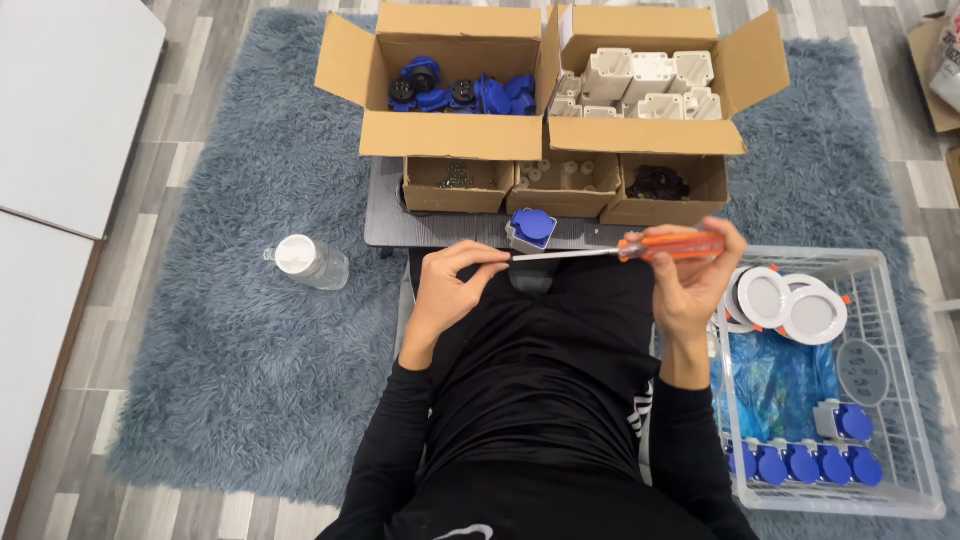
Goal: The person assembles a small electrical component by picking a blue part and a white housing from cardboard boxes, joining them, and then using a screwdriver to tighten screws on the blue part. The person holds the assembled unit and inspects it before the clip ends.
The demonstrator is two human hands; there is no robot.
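Observation:
My right hand (695, 280) grips the orange handle of a screwdriver (668, 246), held level above my lap. Its metal shaft points left, and my left hand (447, 285) pinches the tip between thumb and fingers. Just beyond the shaft, a grey socket box with a blue lid (530, 229) stands on a small dark table (420, 225). I sit in black clothes on a blue-grey shaggy rug (250, 340).
Two open cardboard boxes hold blue parts (460, 92) and white housings (640, 85); three small boxes (565, 183) sit before them. A white wire basket (880, 300) at right holds round white lamps and blue-lidded sockets. A clear bottle (308, 261) lies on the rug at left.

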